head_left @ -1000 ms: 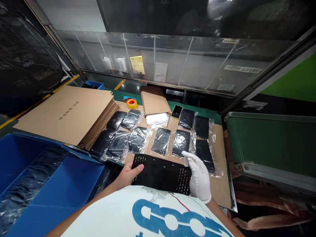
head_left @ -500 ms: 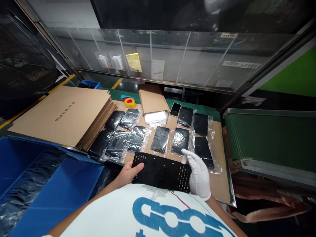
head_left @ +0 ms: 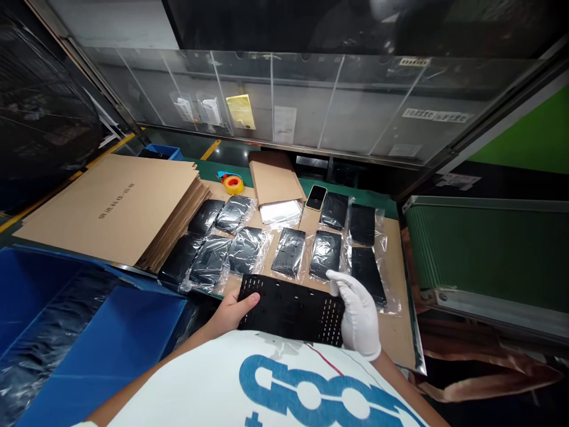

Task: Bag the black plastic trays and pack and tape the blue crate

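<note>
A black slotted plastic panel (head_left: 288, 311) is held in front of my body, with rows of small slots near both ends. My bare left hand (head_left: 233, 311) grips its left end, the thumb lying on top. At the right end is my right hand (head_left: 358, 314) in a white glove, its index finger stretched along the far corner and its palm against the edge. The shirt hides the panel's near side. Just beyond it lie several black panels in clear plastic bags, among them one bagged panel (head_left: 326, 254) close to my right fingertips.
A stack of cardboard sheets (head_left: 106, 201) stands at the left, above a blue bin (head_left: 111, 356). Farther back are a tape roll (head_left: 233, 184), a brown cardboard piece (head_left: 274, 178) and a phone (head_left: 316, 197). A green conveyor belt (head_left: 489, 255) runs along the right.
Almost nothing differs. My gloved right hand shifts very slightly at the panel's right end; the panel and my left hand stay in place.
</note>
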Demonstrator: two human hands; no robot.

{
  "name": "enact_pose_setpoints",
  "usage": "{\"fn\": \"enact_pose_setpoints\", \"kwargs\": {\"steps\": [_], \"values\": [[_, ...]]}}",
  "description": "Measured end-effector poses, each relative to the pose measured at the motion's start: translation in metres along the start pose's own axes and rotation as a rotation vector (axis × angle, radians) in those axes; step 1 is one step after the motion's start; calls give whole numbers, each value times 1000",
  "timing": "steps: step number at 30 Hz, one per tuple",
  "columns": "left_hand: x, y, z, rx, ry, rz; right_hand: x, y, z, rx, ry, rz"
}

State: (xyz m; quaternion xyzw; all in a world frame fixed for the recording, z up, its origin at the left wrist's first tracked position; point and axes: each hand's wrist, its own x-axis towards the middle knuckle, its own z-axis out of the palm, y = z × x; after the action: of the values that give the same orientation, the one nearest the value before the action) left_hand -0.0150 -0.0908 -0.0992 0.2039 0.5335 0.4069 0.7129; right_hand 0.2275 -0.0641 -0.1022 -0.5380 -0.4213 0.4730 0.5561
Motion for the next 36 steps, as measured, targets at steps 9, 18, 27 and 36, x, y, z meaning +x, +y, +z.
{"fn": "enact_pose_setpoints", "kwargs": {"steps": [9,18,27,36], "values": [[4,1,2,40,-10,-15,2,-1,0,-3,44,6],[9,77,16,425,-281,287,34,4,-26,176,-219,516],[78,92,52,1031,-831,749,44,47,-76,352,-238,735],[303,72,-7,1408,-15,541,40,75,-88,349,-78,797]]}}
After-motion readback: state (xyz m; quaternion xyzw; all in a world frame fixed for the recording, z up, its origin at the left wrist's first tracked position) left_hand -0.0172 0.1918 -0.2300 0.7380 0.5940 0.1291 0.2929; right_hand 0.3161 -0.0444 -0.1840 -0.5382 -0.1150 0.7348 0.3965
